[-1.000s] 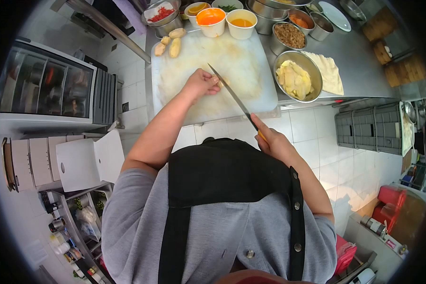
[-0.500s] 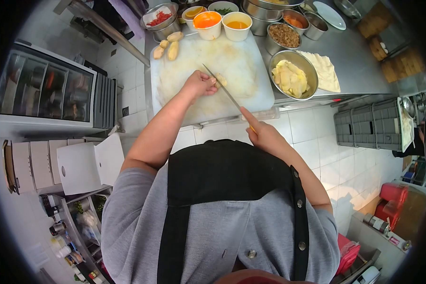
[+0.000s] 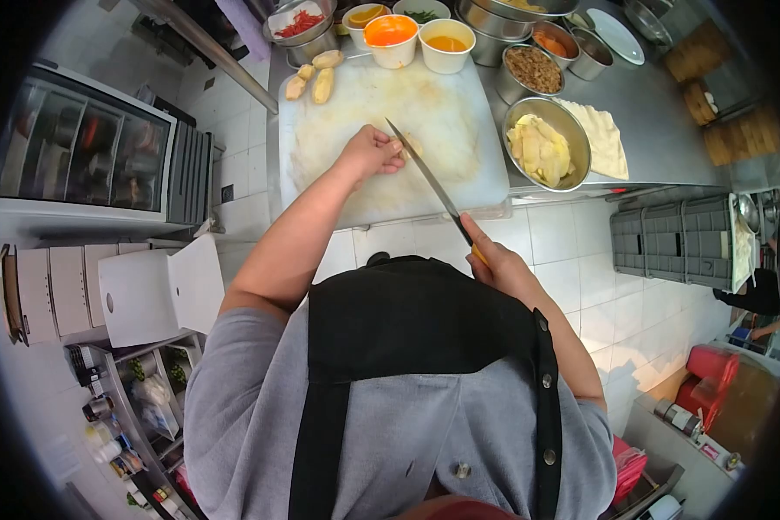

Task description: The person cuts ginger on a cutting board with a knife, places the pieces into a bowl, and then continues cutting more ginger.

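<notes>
My right hand (image 3: 494, 256) is wrapped round the yellow handle of a long knife (image 3: 433, 180), whose blade points up and left over the white cutting board (image 3: 355, 95). With fingers bent together, my left hand (image 3: 376, 154) presses on a pale piece of food (image 3: 412, 146) beside the blade; the fingers and blade partly hide it. Several peeled, ginger-like pieces (image 3: 322, 85) lie at the board's upper left. To the right of the board, a metal bowl (image 3: 583, 139) holds pale yellow slices (image 3: 539, 149).
Behind the board stand a cup of orange liquid (image 3: 392, 54), a cup of yellow liquid (image 3: 446, 59) and a bowl of red strips (image 3: 299, 39). Minced brown food (image 3: 533, 69) fills a metal bowl. A folded cream cloth (image 3: 605, 143) lies at the right. Grey crates (image 3: 672, 243) stand beyond.
My right hand has moved slightly right and down, drawing the knife back. My left hand stays on the piece. The whole view has shifted a little.
</notes>
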Motion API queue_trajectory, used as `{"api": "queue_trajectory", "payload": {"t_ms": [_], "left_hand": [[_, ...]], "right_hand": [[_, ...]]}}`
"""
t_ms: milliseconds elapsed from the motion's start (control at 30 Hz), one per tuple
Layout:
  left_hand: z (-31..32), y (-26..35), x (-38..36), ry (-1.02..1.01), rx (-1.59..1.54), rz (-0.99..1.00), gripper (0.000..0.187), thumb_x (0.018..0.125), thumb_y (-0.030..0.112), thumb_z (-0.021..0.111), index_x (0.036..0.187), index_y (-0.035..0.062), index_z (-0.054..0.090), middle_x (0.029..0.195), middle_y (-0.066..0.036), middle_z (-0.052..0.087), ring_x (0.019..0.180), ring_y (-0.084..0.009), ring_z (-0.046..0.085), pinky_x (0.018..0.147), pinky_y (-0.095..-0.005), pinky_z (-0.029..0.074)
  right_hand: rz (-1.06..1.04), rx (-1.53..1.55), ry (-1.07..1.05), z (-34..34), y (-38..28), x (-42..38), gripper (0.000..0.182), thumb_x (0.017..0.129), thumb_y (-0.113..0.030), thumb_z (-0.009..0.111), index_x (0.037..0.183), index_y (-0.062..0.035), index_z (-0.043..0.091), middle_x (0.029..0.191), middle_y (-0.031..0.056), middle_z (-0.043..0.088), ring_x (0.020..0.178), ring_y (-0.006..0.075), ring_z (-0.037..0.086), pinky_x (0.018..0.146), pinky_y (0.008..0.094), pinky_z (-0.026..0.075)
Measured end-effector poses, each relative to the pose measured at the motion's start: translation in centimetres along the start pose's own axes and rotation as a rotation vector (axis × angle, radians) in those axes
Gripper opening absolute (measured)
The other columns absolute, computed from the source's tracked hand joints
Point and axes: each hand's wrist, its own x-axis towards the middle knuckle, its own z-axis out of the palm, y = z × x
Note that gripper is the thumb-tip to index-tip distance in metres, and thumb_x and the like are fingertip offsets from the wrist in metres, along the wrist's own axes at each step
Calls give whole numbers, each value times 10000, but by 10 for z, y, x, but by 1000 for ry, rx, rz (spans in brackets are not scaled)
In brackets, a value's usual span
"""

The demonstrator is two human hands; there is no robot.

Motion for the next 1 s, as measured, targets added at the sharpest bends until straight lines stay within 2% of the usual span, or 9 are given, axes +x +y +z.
{"api": "queue_trajectory", "payload": {"t_ms": [333, 533, 633, 733, 833, 1000], "left_hand": [[1, 3, -4, -2, -3, -8, 266, 930, 171, 600, 1043, -18, 450, 963, -127, 602, 819, -186, 651, 721, -299, 563], [1, 6, -5, 6, 13, -16, 274, 930, 170, 598, 1050, -24, 448, 968, -129, 601, 816, -192, 654, 711, -297, 566], [0, 4, -2, -6, 17, -21, 278, 931, 166, 596, 1060, -27, 444, 971, -132, 602, 816, -195, 654, 712, -298, 566], [0, 4, -2, 0, 11, -21, 281, 932, 162, 592, 1068, -30, 439, 974, -135, 603, 819, -193, 652, 716, -300, 566], [2, 7, -5, 20, 5, -27, 277, 934, 156, 588, 1068, -32, 437, 977, -135, 603, 823, -191, 650, 721, -301, 566], [3, 3, -3, 8, 15, -8, 278, 935, 157, 587, 1068, -33, 435, 978, -139, 602, 829, -195, 651, 731, -304, 567]], "right_hand": [[-34, 30, -1, -4, 1, -3, 674, 895, -47, 544, 1478, -210, 246, 754, 218, 590, 693, 372, 598, 677, 442, 469], [20, -36, -65, -3, -3, 28, 643, 911, -107, 510, 1481, -186, 222, 770, 245, 601, 710, 400, 593, 703, 471, 471], [-27, -89, -11, 3, -5, 46, 637, 915, -136, 497, 1482, -198, 215, 769, 255, 599, 725, 404, 594, 715, 481, 472], [13, -97, -20, 3, -9, 47, 645, 913, -102, 513, 1479, -217, 227, 836, 256, 620, 779, 406, 615, 723, 451, 482], [-10, -87, -24, 9, 6, 24, 656, 908, -115, 515, 1483, -216, 217, 758, 242, 599, 733, 395, 600, 714, 466, 481], [29, 12, 22, 8, 8, 11, 662, 902, -103, 541, 1478, -227, 238, 770, 229, 605, 743, 390, 607, 702, 454, 478]]}}
